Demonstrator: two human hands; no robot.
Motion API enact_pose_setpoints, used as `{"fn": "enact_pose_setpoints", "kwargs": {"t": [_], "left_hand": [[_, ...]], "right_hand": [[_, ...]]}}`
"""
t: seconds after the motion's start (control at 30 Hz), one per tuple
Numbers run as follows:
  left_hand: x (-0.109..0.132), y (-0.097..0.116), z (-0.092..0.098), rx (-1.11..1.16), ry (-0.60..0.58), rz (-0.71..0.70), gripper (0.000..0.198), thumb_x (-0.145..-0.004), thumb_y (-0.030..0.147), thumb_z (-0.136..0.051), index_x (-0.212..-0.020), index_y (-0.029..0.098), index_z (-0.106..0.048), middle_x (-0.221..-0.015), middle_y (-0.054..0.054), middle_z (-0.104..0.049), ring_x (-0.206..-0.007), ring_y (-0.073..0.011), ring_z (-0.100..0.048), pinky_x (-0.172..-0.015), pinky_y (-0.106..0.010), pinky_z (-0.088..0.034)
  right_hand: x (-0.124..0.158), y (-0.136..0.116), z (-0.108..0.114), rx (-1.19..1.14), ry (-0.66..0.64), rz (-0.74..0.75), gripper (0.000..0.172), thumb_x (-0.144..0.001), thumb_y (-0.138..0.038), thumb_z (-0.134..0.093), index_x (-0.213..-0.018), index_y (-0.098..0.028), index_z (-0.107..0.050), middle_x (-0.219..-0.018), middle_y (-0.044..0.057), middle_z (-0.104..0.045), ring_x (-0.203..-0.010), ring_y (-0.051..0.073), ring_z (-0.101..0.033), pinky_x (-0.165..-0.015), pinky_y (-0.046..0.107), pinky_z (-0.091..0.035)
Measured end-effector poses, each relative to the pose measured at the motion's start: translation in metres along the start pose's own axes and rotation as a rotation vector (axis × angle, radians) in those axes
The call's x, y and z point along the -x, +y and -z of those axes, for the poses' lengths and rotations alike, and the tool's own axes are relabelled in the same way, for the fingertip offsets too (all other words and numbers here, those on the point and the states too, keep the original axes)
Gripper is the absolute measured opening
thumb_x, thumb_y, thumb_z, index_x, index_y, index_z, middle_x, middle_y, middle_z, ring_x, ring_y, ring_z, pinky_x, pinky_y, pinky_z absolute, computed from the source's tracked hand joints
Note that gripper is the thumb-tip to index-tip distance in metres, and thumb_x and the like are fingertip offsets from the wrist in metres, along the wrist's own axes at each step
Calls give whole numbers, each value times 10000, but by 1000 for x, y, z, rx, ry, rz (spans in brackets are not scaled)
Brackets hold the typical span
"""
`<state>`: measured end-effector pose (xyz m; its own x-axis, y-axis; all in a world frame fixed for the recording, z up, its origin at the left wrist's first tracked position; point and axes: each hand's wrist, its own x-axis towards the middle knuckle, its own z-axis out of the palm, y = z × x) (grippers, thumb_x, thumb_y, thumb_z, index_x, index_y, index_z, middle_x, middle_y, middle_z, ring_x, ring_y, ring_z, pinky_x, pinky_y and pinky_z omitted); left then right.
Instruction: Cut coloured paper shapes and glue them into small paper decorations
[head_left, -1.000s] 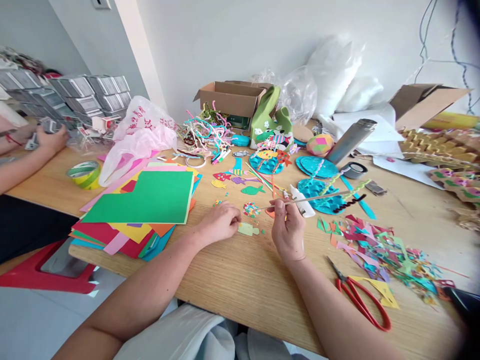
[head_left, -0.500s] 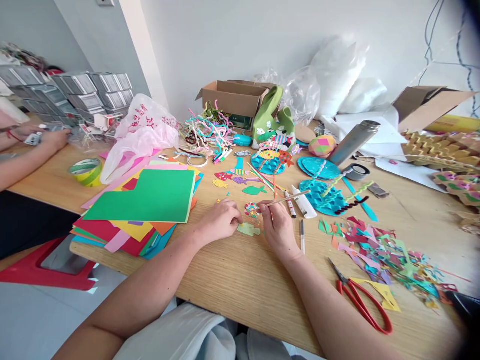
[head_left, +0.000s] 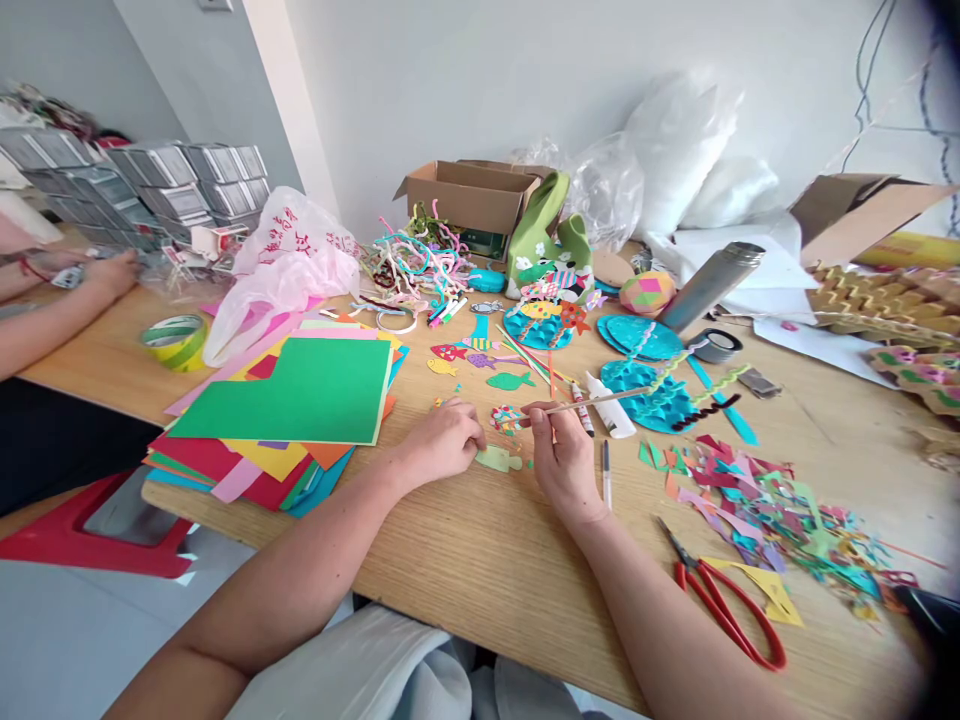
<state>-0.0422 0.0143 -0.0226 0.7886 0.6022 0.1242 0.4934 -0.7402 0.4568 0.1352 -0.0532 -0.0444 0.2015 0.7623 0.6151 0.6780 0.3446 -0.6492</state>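
Observation:
My left hand (head_left: 448,440) rests on the table, fingers curled and pressed together at the left end of a pale green paper fish (head_left: 499,459). My right hand (head_left: 559,450) pinches a thin wooden stick (head_left: 600,399) between thumb and fingers, its long end pointing right and slightly up. The stick's other end is near a fish covered in colourful paper bits (head_left: 507,419), just beyond the green fish. Farther back lie a green paper fish (head_left: 510,381), a yellow one (head_left: 442,367) and several others. A white glue bottle (head_left: 611,408) and a marker (head_left: 582,410) lie beyond my right hand.
Red-handled scissors (head_left: 720,600) and paper scraps (head_left: 795,510) lie at right. Coloured paper sheets (head_left: 300,395) are stacked at left beside yellow-green tape (head_left: 176,342). Behind stand pipe cleaners (head_left: 416,260), a cardboard box (head_left: 469,195) and a metal flask (head_left: 712,285). Another person's hands (head_left: 109,275) are far left.
The stick in my right hand has shifted, and more of its length now reaches out to the right. My left hand stays at the pale green fish.

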Motion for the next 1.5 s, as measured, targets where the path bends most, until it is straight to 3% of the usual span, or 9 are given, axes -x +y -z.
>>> {"fn": "enact_pose_setpoints", "kwargs": {"t": [0.1, 0.23, 0.6, 1.23, 1.5], "left_hand": [[-1, 1, 1, -1, -6, 6, 320, -750, -13, -507, -811, 176, -758, -841, -59, -671, -923, -193, -598, -878, -315, -472], [-1, 3, 5, -13, 2, 26, 312, -736, -26, -506, -814, 153, -750, -833, -64, -674, -927, -199, -597, -881, -317, -477], [-1, 6, 8, -34, -12, 35, 313, -761, -10, -498, -794, 184, -742, -824, -50, -659, -910, -187, -596, -881, -305, -480], [-1, 3, 6, -51, -22, 28, 292, -766, 9, -501, -794, 171, -741, -831, -62, -660, -913, -199, -594, -867, -311, -474], [1, 2, 4, -69, -6, 13, 165, -755, 80, -548, -765, 171, -685, -828, -58, -658, -904, -210, -585, -843, -325, -477]], "right_hand": [[1, -5, 4, -28, 9, 0, 223, -977, -274, -436, -796, -224, -556, -777, 38, -653, -751, 193, -611, -692, 340, -458], [3, -11, 7, -70, -99, 23, 257, -978, -281, -431, -768, -219, -564, -685, 20, -606, -669, 178, -581, -642, 321, -437], [4, -16, 4, -38, -245, 72, 292, -984, -307, -403, -748, -217, -551, -707, 46, -605, -691, 192, -568, -649, 326, -445], [2, -19, 3, 6, -284, 140, 257, -985, -274, -389, -780, -221, -534, -691, 38, -586, -672, 193, -547, -659, 325, -428], [2, -20, 2, 33, -286, 180, 259, -982, -266, -388, -752, -234, -501, -692, 33, -570, -672, 195, -545, -654, 324, -413]]}}
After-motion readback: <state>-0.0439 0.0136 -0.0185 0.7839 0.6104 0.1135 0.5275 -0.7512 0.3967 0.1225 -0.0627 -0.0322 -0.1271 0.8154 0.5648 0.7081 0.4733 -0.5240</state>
